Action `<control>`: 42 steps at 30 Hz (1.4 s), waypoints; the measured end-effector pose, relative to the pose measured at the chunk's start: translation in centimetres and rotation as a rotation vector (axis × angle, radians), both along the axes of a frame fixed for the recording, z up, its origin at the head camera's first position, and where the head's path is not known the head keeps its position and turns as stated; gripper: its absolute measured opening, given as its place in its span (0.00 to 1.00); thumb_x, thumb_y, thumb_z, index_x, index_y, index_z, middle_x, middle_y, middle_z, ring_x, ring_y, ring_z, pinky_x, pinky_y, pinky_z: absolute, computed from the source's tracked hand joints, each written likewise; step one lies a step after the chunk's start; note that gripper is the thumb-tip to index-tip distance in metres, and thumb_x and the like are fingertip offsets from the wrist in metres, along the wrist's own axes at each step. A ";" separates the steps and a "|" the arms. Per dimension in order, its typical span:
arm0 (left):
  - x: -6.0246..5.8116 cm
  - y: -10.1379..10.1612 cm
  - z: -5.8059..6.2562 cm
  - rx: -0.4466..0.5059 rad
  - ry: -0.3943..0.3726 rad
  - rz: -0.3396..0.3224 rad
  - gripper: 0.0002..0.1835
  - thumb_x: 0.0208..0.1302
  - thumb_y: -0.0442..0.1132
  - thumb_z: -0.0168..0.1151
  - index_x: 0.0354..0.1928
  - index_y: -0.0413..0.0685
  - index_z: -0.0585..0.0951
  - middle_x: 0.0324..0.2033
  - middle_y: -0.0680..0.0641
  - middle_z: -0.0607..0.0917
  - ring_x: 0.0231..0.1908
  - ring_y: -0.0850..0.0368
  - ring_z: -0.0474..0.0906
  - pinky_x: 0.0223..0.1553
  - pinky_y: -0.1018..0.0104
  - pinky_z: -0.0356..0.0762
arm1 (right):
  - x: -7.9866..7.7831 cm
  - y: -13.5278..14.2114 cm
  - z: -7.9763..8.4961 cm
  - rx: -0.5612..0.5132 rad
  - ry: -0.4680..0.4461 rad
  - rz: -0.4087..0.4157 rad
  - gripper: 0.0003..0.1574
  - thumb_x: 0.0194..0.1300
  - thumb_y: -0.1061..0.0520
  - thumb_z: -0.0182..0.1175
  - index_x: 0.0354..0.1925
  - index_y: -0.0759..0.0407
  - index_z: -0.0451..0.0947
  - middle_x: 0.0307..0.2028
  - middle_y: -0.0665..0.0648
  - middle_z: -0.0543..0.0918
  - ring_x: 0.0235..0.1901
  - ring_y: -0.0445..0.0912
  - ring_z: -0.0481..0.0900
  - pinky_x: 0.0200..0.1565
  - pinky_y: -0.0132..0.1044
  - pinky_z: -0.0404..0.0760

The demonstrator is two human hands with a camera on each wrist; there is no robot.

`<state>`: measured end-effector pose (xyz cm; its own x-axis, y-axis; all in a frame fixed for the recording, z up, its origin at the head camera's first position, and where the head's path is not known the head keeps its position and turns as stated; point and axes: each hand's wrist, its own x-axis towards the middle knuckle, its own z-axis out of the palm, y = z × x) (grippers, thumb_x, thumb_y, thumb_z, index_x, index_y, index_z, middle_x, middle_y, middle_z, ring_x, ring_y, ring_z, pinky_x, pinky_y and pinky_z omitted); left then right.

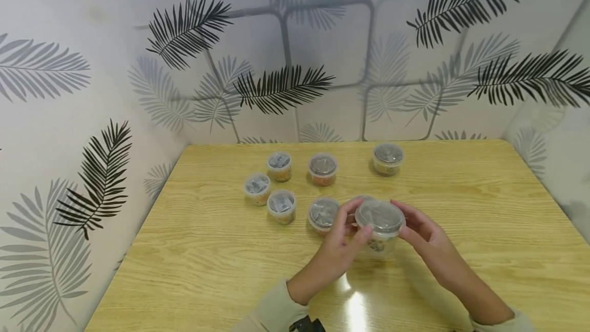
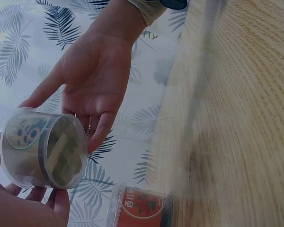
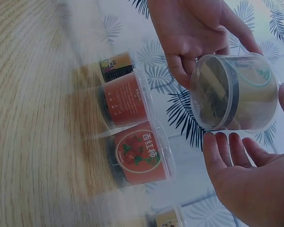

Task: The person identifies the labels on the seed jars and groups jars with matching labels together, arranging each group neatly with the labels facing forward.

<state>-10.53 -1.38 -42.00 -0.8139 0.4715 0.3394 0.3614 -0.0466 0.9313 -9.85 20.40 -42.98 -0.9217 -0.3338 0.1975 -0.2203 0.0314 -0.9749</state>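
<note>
Both hands raise one clear lidded tub (image 1: 381, 222) above the wood-grain table (image 1: 193, 265).
The left hand (image 1: 340, 244) and right hand (image 1: 427, 240) grasp it from opposite sides, some fingers hidden behind it; its label print is hard to make out. In the head view, another lidded tub (image 1: 367, 197) is almost wholly covered behind it. The right wrist view shows a tomato-labelled tub (image 3: 138, 153), its Chinese characters legible, unlike from above.
</note>
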 end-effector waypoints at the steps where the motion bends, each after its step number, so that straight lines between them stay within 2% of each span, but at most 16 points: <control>1: 0.1 0.0 0.3 0.008 -0.003 0.003 0.27 0.72 0.44 0.47 0.68 0.45 0.54 0.55 0.46 0.67 0.49 0.52 0.69 0.44 0.63 0.74 | 0.0 0.0 0.0 -0.007 -0.001 -0.004 0.27 0.73 0.64 0.42 0.67 0.63 0.56 0.60 0.55 0.69 0.57 0.43 0.69 0.53 0.30 0.72; 3: -0.1 0.1 -0.1 0.016 -0.006 0.010 0.27 0.71 0.42 0.49 0.67 0.46 0.54 0.55 0.45 0.67 0.47 0.50 0.69 0.43 0.63 0.75 | 0.0 0.1 -0.1 -0.022 -0.002 -0.004 0.25 0.73 0.64 0.41 0.66 0.65 0.57 0.58 0.55 0.70 0.57 0.43 0.69 0.52 0.30 0.72; 6: 0.0 0.1 0.1 0.026 -0.043 0.008 0.28 0.70 0.40 0.51 0.67 0.45 0.54 0.56 0.44 0.66 0.49 0.50 0.69 0.46 0.62 0.73 | 0.0 0.3 -0.3 -0.042 -0.006 -0.001 0.25 0.73 0.65 0.42 0.65 0.67 0.57 0.57 0.55 0.71 0.56 0.42 0.69 0.53 0.30 0.72; 7: -0.2 0.2 -0.2 0.021 -0.052 0.008 0.29 0.70 0.41 0.51 0.68 0.46 0.54 0.57 0.45 0.66 0.50 0.50 0.68 0.47 0.62 0.73 | 0.0 0.3 -0.3 -0.044 -0.006 -0.001 0.25 0.72 0.65 0.42 0.65 0.67 0.57 0.58 0.55 0.71 0.57 0.42 0.69 0.53 0.30 0.71; 10: -0.7 0.5 -1.1 0.009 -0.067 0.008 0.31 0.69 0.44 0.53 0.68 0.49 0.53 0.58 0.48 0.66 0.53 0.53 0.68 0.51 0.63 0.71 | 0.2 0.5 -0.4 -0.041 0.000 0.007 0.26 0.72 0.66 0.41 0.66 0.67 0.55 0.59 0.54 0.69 0.58 0.41 0.68 0.54 0.29 0.70; 14: -1.2 1.0 -1.9 -0.003 -0.047 0.003 0.33 0.67 0.50 0.55 0.68 0.52 0.55 0.56 0.52 0.68 0.53 0.54 0.68 0.52 0.62 0.69 | 0.4 0.7 -0.5 -0.017 0.001 0.002 0.28 0.71 0.66 0.43 0.68 0.64 0.54 0.62 0.55 0.66 0.61 0.39 0.64 0.55 0.27 0.68; 18: -1.4 1.4 -2.1 -0.028 -0.038 -0.012 0.33 0.66 0.53 0.55 0.68 0.55 0.56 0.54 0.55 0.69 0.53 0.56 0.68 0.53 0.62 0.69 | 0.4 0.9 -0.7 0.003 -0.017 -0.010 0.30 0.71 0.65 0.44 0.69 0.61 0.53 0.64 0.57 0.64 0.62 0.38 0.62 0.55 0.26 0.67; 23: -1.8 2.0 -2.1 -0.062 -0.074 -0.043 0.33 0.66 0.50 0.55 0.69 0.55 0.55 0.56 0.55 0.68 0.53 0.59 0.68 0.52 0.65 0.70 | 0.5 1.5 -0.8 0.019 -0.036 -0.040 0.30 0.71 0.64 0.45 0.69 0.60 0.52 0.63 0.57 0.63 0.61 0.38 0.63 0.54 0.26 0.68; 28: -2.3 3.2 -2.2 -0.097 -0.134 -0.048 0.34 0.65 0.48 0.57 0.69 0.54 0.55 0.57 0.56 0.68 0.54 0.62 0.68 0.52 0.67 0.70 | 0.7 2.5 -0.9 0.046 -0.050 -0.081 0.31 0.72 0.63 0.44 0.70 0.59 0.51 0.64 0.56 0.62 0.60 0.36 0.62 0.52 0.24 0.68; 34: -2.5 4.9 -2.5 -0.154 -0.125 -0.040 0.36 0.64 0.50 0.59 0.69 0.54 0.54 0.59 0.56 0.64 0.55 0.64 0.65 0.54 0.66 0.68 | 0.6 4.0 -1.0 0.053 -0.048 -0.100 0.28 0.75 0.60 0.39 0.70 0.60 0.51 0.64 0.53 0.62 0.59 0.33 0.63 0.53 0.21 0.66; 42: -2.9 7.6 -3.2 -0.121 -0.136 -0.034 0.34 0.64 0.49 0.59 0.66 0.50 0.56 0.58 0.57 0.64 0.54 0.64 0.64 0.54 0.69 0.67 | 0.2 6.1 -2.1 0.068 -0.099 -0.143 0.30 0.75 0.57 0.40 0.71 0.57 0.48 0.64 0.56 0.59 0.58 0.30 0.62 0.52 0.19 0.65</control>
